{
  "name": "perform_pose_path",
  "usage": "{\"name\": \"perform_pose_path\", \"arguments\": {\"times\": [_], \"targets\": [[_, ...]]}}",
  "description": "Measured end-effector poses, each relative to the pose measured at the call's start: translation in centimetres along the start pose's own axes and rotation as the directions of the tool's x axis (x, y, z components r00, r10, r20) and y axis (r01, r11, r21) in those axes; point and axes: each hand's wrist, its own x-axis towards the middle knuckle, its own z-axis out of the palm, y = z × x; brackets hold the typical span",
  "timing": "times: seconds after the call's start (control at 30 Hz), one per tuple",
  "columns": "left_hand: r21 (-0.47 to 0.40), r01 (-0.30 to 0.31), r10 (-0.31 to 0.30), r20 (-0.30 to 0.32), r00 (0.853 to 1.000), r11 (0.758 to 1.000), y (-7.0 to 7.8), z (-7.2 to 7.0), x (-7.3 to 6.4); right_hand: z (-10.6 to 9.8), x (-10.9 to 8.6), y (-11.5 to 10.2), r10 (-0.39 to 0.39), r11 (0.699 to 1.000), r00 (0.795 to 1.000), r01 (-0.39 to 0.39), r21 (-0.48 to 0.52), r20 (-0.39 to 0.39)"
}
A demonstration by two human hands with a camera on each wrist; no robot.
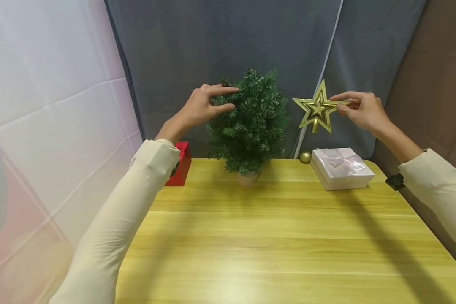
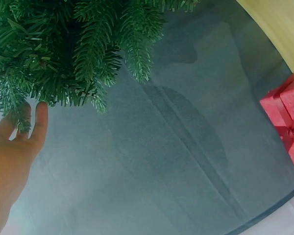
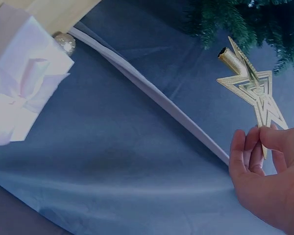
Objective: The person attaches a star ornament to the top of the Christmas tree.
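Observation:
A small green artificial Christmas tree [image 1: 251, 122] stands in a light pot [image 1: 248, 179] at the back of the table. At its upper left side is my left hand [image 1: 207, 101], thumb and fingers apart, the fingertips right at the outer branches. In the left wrist view, branch tips [image 2: 19, 105] overlap those fingers [image 2: 39, 125]. My right hand [image 1: 365, 109] pinches one point of a gold star tree topper [image 1: 318, 109], held in the air to the right of the tree. The star's hollow tube [image 3: 229, 59] faces down.
A white gift box [image 1: 342, 169] with a pale ribbon sits at the back right, a gold glitter ball [image 1: 305, 157] beside it. At the back left a red gift box [image 1: 182, 164] is partly behind my left sleeve. Grey cloth [image 1: 194, 38] hangs behind the wooden table [image 1: 251, 236].

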Motion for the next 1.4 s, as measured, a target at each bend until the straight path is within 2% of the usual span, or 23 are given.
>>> {"name": "perform_pose_path", "arguments": {"times": [0.67, 1.4], "targets": [[-0.011, 0.013, -0.013, -0.012, 1.0, 1.0, 0.0, -0.2, 0.0, -2.9, 2.7, -5.1, -0.054, 0.997, 0.998, 0.057, 0.057, -0.043], [-0.019, 0.012, -0.012, -0.008, 1.0, 1.0, -0.1, 0.2, -0.2, -3.6, 4.0, -9.4, -0.082, 0.99, 0.994, 0.09, 0.113, -0.073]]}}
